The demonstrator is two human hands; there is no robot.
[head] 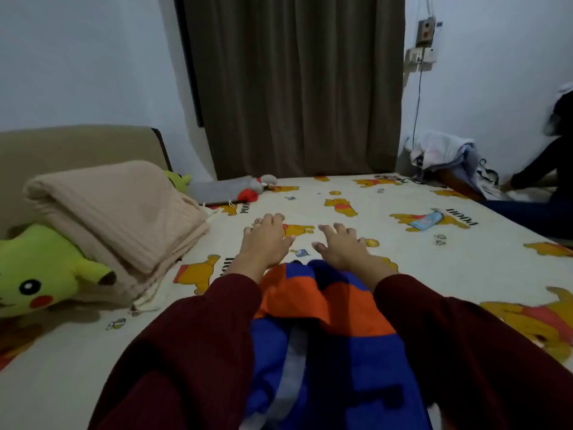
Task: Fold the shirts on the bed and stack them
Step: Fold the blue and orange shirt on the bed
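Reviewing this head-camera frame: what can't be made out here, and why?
- Blue and orange shirt, head view: its sides lie under the maroon sleeves and its near end is cut off by the bottom edge, so its fold state is unclear.
- Left hand and right hand: seen from the back, so contact with the bedsheet cannot be told.
- Second person: blurred and cut off by the right edge.

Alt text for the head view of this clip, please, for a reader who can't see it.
Both hands, left hand and right hand, reach forward with fingers spread, holding nothing, over a cartoon-bear bedsheet, with a blue and orange shirt lying between the maroon-sleeved arms. A folded beige blanket and a yellow plush toy lie to the left.
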